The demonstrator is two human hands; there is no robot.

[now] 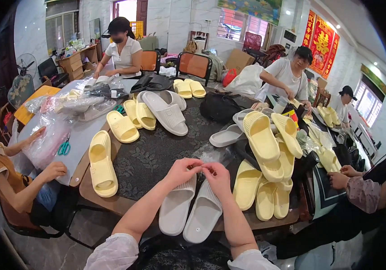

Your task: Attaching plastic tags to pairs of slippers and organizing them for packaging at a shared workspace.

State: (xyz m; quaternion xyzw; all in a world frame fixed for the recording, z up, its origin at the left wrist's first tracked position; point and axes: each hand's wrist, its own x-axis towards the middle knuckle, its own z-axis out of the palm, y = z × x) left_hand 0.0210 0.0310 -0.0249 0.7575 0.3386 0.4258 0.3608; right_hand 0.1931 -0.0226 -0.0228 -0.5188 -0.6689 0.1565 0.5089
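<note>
A pair of grey slippers lies at the table's near edge, heels toward me: a left slipper (172, 216) and a right slipper (200, 220). Above their toe ends, my left hand (184, 172) and my right hand (217, 178) meet, fingertips pinched together. Whatever is between the fingers is too small or hidden to make out. Just beyond them lies crumpled clear plastic (207, 153). To the right of my right hand, yellow slippers (261, 139) are heaped and overlapping. A single yellow slipper (103, 164) rests near the table's left edge.
More grey slippers (165, 114) and yellow slippers (123, 127) lie farther across the dark patterned tabletop (157, 150). A black bag (220, 107) sits beyond my hands. Green-handled scissors (64, 146) lie on the left table. Several people work around the tables, one close at left, another at right.
</note>
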